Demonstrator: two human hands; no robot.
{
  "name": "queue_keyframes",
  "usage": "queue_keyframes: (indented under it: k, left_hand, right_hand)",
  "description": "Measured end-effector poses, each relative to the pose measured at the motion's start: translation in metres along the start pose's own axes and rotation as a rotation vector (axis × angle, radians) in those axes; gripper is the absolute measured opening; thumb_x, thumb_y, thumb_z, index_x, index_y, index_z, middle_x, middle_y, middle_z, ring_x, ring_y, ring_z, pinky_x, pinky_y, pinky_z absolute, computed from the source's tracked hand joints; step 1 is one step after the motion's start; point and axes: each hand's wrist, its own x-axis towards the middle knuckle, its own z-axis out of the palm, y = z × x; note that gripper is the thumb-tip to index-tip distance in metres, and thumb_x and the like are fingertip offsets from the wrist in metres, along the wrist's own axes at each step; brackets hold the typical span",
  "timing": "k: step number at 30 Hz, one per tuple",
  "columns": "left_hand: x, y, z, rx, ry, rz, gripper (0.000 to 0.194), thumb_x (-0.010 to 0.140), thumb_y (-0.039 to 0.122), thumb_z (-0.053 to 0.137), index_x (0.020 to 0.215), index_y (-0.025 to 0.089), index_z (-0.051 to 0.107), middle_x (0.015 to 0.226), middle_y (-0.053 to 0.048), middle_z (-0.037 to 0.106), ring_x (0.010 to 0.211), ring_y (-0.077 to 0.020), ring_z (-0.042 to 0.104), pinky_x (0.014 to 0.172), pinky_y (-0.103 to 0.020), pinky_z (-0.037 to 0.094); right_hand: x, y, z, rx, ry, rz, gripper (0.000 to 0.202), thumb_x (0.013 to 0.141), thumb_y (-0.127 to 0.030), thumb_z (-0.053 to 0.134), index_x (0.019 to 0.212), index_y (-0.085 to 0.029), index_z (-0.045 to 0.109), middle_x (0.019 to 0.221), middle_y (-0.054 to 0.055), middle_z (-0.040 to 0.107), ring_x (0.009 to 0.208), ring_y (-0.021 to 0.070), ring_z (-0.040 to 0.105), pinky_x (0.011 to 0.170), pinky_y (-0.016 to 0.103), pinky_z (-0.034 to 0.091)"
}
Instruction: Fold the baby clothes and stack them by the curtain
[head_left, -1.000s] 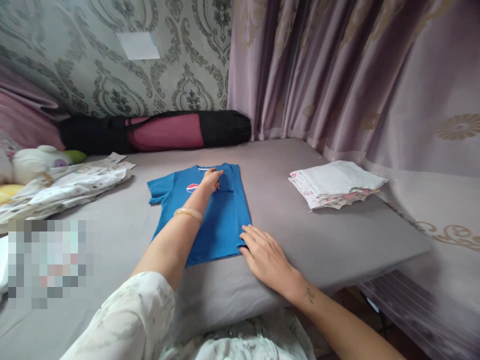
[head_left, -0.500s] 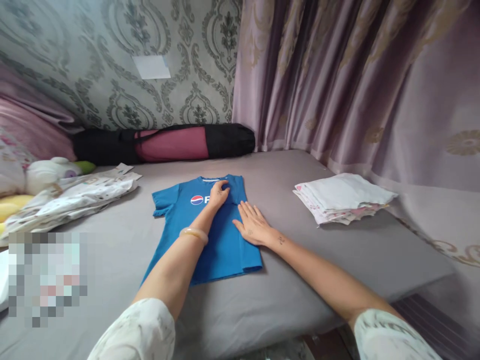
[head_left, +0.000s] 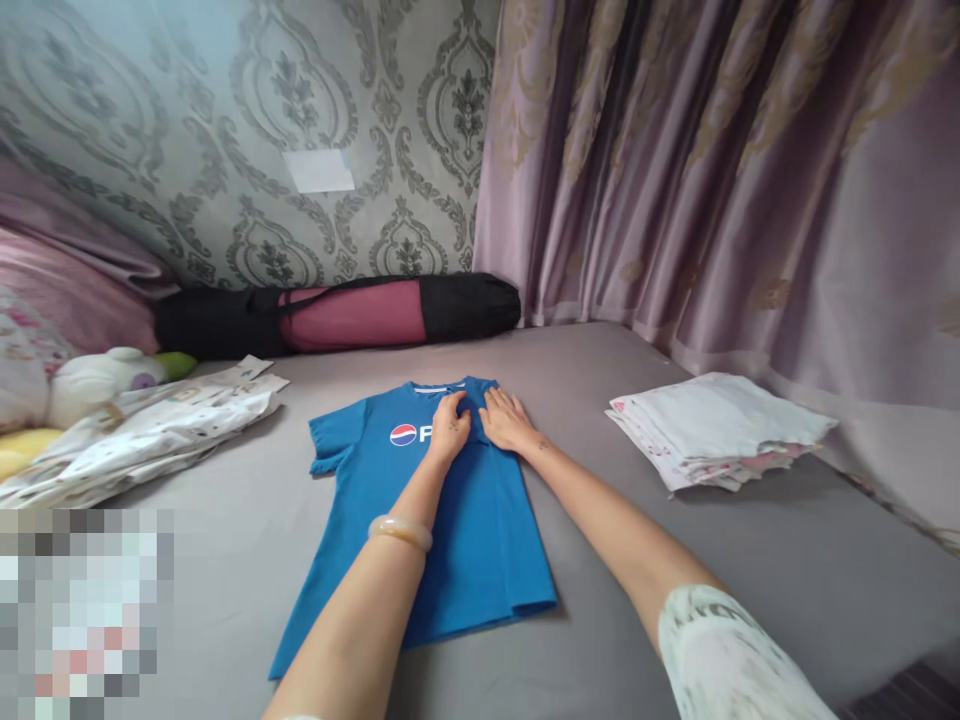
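A blue T-shirt [head_left: 375, 530] with a round red, white and blue logo lies face up on the bed, its collar away from me. Its left sleeve spreads outward, while the right side is folded inward along a straight edge. My left hand [head_left: 451, 428], below a pale bangle [head_left: 400, 533], is on the upper chest over part of the lettering, its fingers bent together on the cloth. Just beside it, my right hand [head_left: 508, 420] rests flat on the folded shoulder edge, fingers extended and a little apart.
A stack of folded white cloths [head_left: 716, 420] sits at the right. White patterned fabric [head_left: 172, 425] and a plush toy [head_left: 105, 385] lie at the left. Along the wall stretches a black and maroon long bag [head_left: 352, 318]. Purple curtains [head_left: 637, 180] hang behind the grey bed sheet [head_left: 600, 560].
My right hand has slid up the folded edge from the shirt's middle to its shoulder, close to my left hand. The left hand stays on the chest. The view has shifted slightly.
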Motion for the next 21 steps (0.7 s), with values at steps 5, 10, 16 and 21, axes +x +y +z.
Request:
queue_keyframes:
  k: [5,10,16,21]
  left_hand:
    - [0.001,-0.001,0.005,0.008,0.03,0.013,0.045,0.077,0.007,0.052,0.121,0.014,0.061,0.121,-0.014,0.064,0.118,-0.0263,0.059,0.105,-0.042,0.045]
    - [0.001,0.001,0.007,0.035,0.028,-0.03,0.047,0.076,0.007,0.052,0.123,0.011,0.059,0.122,-0.017,0.062,0.117,-0.0263,0.058,0.104,-0.04,0.045]
    - [0.003,0.004,0.003,0.057,0.028,-0.089,0.047,0.076,0.01,0.053,0.123,0.011,0.06,0.124,-0.017,0.061,0.117,-0.0274,0.059,0.104,-0.041,0.045]
    - [0.001,0.012,-0.004,0.014,0.014,-0.08,0.046,0.079,0.014,0.052,0.125,0.014,0.059,0.128,-0.014,0.061,0.118,-0.0253,0.059,0.104,-0.039,0.046]
  right_hand:
    - [0.028,0.004,0.007,0.019,-0.035,0.079,0.061,0.101,-0.038,0.02,0.151,-0.005,0.03,0.159,0.014,0.025,0.148,0.0251,0.019,0.119,0.048,0.011]
    - [0.039,0.004,0.014,0.013,0.011,0.132,0.062,0.1,-0.039,0.017,0.153,-0.008,0.027,0.16,0.012,0.023,0.147,0.0248,0.019,0.118,0.051,0.011]
    - [0.035,0.002,0.016,-0.007,0.04,0.138,0.062,0.1,-0.04,0.02,0.152,-0.008,0.027,0.16,0.012,0.024,0.147,0.0238,0.019,0.118,0.05,0.01]
    - [0.034,0.001,0.014,-0.003,0.05,0.141,0.062,0.1,-0.041,0.02,0.152,-0.009,0.029,0.16,0.011,0.026,0.147,0.0233,0.02,0.118,0.049,0.011]
